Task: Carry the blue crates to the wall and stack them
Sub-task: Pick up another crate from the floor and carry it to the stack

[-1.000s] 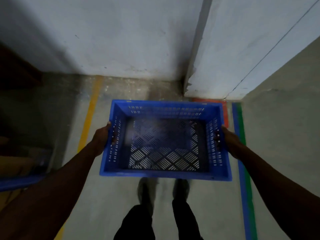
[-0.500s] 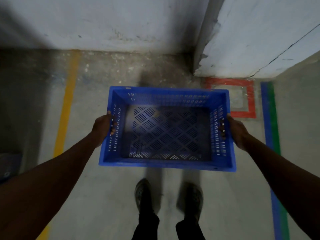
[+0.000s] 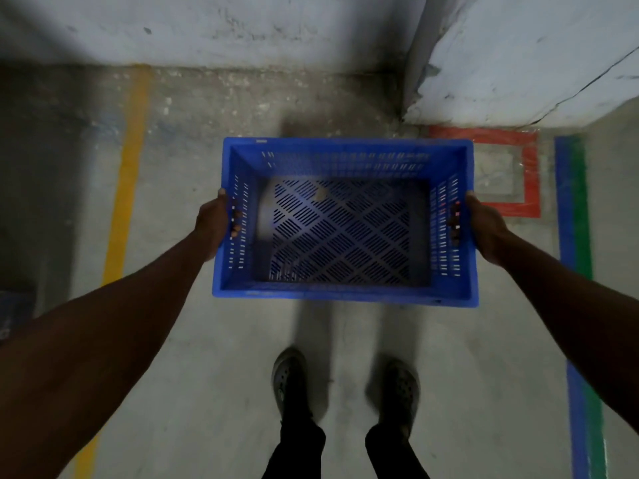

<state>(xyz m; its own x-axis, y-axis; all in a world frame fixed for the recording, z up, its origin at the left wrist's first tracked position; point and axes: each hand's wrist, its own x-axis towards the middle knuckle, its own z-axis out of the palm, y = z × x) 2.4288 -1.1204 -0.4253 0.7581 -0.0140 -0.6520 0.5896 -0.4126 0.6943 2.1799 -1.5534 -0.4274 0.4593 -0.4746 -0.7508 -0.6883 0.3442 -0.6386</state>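
Note:
An empty blue slotted crate (image 3: 345,293) hangs level in front of me above the concrete floor. My left hand (image 3: 214,221) grips its left side, fingers curled through the handle slot. My right hand (image 3: 482,224) grips the right side the same way. The pale wall (image 3: 207,29) runs across the top of the view, its foot a short way beyond the crate's far rim. No other crate stands at the wall in this view.
A wall corner (image 3: 411,81) juts out at upper right. On the floor lie a yellow line (image 3: 128,188) at left, a red taped square (image 3: 529,178) and blue-green stripes (image 3: 574,236) at right. My shoes (image 3: 290,378) stand below the crate. A dark blue object (image 3: 14,312) sits at far left.
The wall's foot has drawn nearer and more floor shows as the view tips down. The crate stays gripped in both hands, lower toward the floor.

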